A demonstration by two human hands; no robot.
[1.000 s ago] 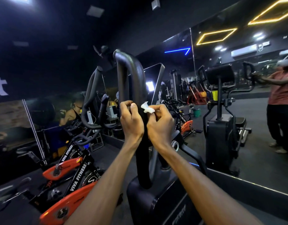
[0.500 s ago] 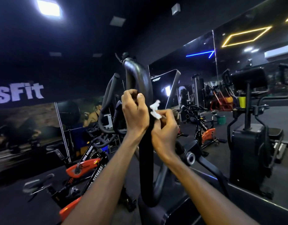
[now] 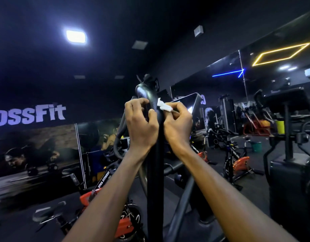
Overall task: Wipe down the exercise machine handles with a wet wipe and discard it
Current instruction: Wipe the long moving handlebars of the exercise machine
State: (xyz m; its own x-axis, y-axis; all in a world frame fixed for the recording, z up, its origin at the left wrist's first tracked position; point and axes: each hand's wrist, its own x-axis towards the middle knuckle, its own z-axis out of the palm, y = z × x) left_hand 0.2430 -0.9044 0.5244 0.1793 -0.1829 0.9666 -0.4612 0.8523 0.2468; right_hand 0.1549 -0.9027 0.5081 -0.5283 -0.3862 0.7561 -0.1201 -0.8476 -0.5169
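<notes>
A tall black machine handle [image 3: 155,168] rises in the middle of the view and curves at its top. My left hand [image 3: 141,127] grips the handle just below the curve, fingers and thumb curled round it. My right hand [image 3: 177,126] pinches a crumpled white wet wipe [image 3: 163,105] and holds it against the right side of the handle near the top. The machine's console screen [image 3: 187,103] stands tilted right behind my right hand.
Black and orange spin bikes stand at lower left [image 3: 105,194] and at right [image 3: 238,161]. A black machine [image 3: 290,172] fills the right edge in front of a mirror wall. A green bucket [image 3: 256,146] sits on the floor far right.
Both hands have slid up the handle toward its curved top, the wipe going along with the right hand. The view has tilted upward and turned left.
</notes>
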